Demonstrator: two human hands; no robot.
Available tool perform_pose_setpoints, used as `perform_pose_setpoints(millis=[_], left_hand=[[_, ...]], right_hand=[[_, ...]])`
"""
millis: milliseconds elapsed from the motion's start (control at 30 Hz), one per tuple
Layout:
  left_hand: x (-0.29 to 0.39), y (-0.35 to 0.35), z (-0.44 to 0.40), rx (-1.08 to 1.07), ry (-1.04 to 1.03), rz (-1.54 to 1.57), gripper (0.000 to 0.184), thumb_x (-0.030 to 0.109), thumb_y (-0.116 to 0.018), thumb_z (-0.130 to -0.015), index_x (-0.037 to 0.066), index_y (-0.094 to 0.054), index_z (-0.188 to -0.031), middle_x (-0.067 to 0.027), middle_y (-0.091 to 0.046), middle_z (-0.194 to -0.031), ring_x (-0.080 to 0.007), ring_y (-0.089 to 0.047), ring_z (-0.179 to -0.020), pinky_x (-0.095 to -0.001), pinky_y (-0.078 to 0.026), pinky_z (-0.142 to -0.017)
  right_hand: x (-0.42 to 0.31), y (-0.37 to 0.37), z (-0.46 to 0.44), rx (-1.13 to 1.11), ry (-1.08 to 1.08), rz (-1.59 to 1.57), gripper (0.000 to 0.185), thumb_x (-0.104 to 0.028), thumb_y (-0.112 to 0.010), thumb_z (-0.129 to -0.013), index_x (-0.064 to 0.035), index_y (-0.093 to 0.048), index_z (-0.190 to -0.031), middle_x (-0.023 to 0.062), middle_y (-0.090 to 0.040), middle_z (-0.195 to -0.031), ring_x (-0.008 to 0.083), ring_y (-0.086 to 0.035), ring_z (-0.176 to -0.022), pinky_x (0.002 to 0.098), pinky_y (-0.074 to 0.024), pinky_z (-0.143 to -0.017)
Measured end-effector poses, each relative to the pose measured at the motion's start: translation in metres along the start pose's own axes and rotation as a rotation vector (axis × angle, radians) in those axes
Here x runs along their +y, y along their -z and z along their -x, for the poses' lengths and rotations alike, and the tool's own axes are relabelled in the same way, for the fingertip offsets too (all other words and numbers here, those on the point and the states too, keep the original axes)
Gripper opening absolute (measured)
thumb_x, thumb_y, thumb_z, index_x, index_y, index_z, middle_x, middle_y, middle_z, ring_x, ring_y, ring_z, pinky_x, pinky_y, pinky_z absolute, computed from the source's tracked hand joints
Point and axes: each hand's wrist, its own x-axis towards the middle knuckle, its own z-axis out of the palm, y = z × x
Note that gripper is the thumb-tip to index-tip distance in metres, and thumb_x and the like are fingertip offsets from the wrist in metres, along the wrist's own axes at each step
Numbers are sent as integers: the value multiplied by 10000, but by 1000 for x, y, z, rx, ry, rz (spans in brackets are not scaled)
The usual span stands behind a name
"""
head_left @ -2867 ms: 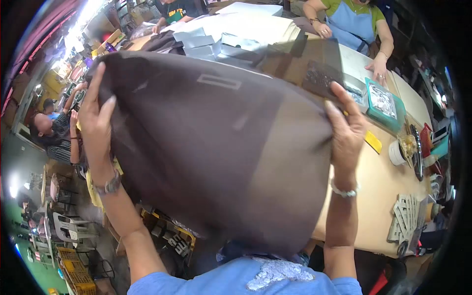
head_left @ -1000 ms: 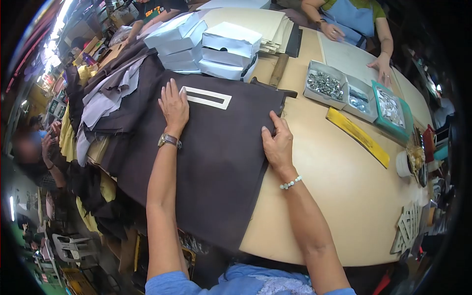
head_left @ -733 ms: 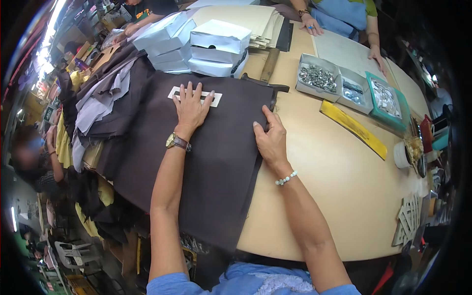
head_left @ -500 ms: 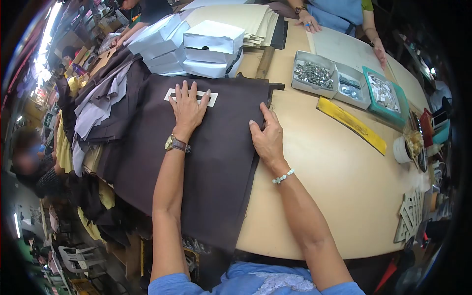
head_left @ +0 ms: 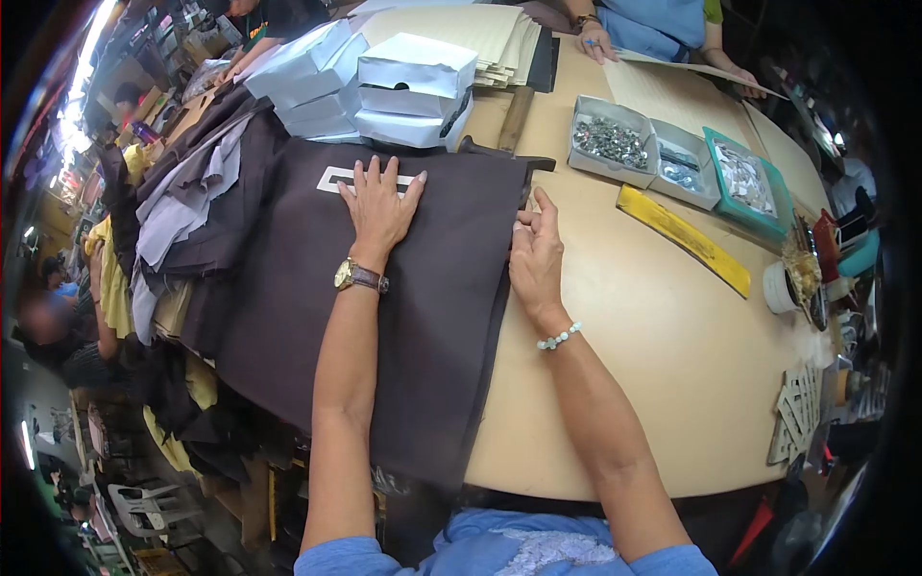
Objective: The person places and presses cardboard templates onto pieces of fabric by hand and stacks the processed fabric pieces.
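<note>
Left hand open, fingers fanned flat on the dark cloth, overlapping the right end of the white frame; pressing rather than gripping, as I read it from my remote feed. Right hand half-curled at the cloth's right edge; I can't tell if it pinches that edge or just touches. Cloth lies spread on the table, near end hanging over the front.

Step in hand, my judgement: placing the frame and squaring the cloth. Next move, I'd say, calls for light left pressure so the frame doesn't skid while the right evens the edge.

Outward: yellow strip right of the cloth; metal-parts box and teal tray beyond that. White boxes by the cloth's far edge, paper stack behind them, grey scraps off its left.

Writing: no brand or label I can read; wristwatch dial too small.
</note>
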Motion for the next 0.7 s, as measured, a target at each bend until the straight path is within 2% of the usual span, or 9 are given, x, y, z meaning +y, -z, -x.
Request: perform_pose_setpoints(millis=[133,233,333,367,467,500,600,633,700], left_hand=[[0,-1,0,22,-5,0,644,555,-471,-878,82,-512,-1312,-203,-406,-1401,-410,-266,-1348,-643,-125,-1067],[0,-2,1,58,-13,30,644,559,-482,-866,77,-536,-1290,-213,-427,-1379,-409,-280,-1342,-643,-134,-1065],[1,-2,1,54,-11,15,647,563,-483,-863,78,-538,-1289,-217,-430,-1376,-410,-283,-1339,-640,-139,-1064],[1,-2,1,57,-11,18,651,566,-485,-861,78,-538,-1288,-218,-433,-1374,-410,-285,-1338,-640,-141,-1063],[-1,-4,0,65,-13,20,669,578,-492,-850,73,-538,-1287,-223,-438,-1369,-412,-290,-1334,-639,-143,-1062],[-1,-4,1,67,-15,21,679,585,-494,-845,71,-537,-1286,-224,-439,-1368,-411,-291,-1333,-638,-143,-1062],[0,-1,1,64,-19,22,724,612,-514,-816,60,-536,-1284,-228,-438,-1369,-409,-291,-1334,-635,-134,-1065],[0,-1,2,61,-15,27,741,622,-522,-804,56,-536,-1283,-229,-437,-1369,-408,-290,-1334,-633,-130,-1066],[2,1,2,55,-7,25,765,635,-538,-783,52,-539,-1279,-231,-437,-1368,-406,-287,-1336,-631,-122,-1069]], right_hand=[[-7,-3,-4,-43,72,148,586,-47,-491,-870,14,-261,-1406,113,-648,-879,163,-605,-683,279,-503,-614],[-19,-8,-15,-86,139,419,725,-40,-567,-790,53,-209,-1413,154,-663,-801,282,-651,-681,366,-511,-639],[-46,-26,-22,-130,118,992,773,-34,-543,-764,77,-158,-1425,177,-669,-777,315,-664,-685,392,-522,-617],[-42,-34,-28,-156,90,1040,788,-49,-526,-754,73,-147,-1434,208,-672,-805,338,-672,-702,415,-533,-625],[-37,-41,-36,-203,63,1107,786,-82,-527,-770,73,-139,-1436,215,-674,-822,360,-672,-723,422,-538,-646],[-39,-41,-35,-182,47,1088,840,-163,-591,-758,55,-151,-1439,224,-672,-826,385,-667,-746,436,-537,-686],[-51,-16,-26,-152,-9,991,879,-238,-649,-728,19,-196,-1437,243,-664,-836,406,-659,-777,455,-529,-724],[-43,-5,-28,-117,-32,980,887,-296,-683,-702,-15,-247,-1422,251,-659,-860,417,-650,-797,463,-518,-755],[-30,17,-30,-17,2,897,855,-300,-677,-707,-21,-269,-1405,246,-659,-869,421,-646,-794,466,-513,-753]])
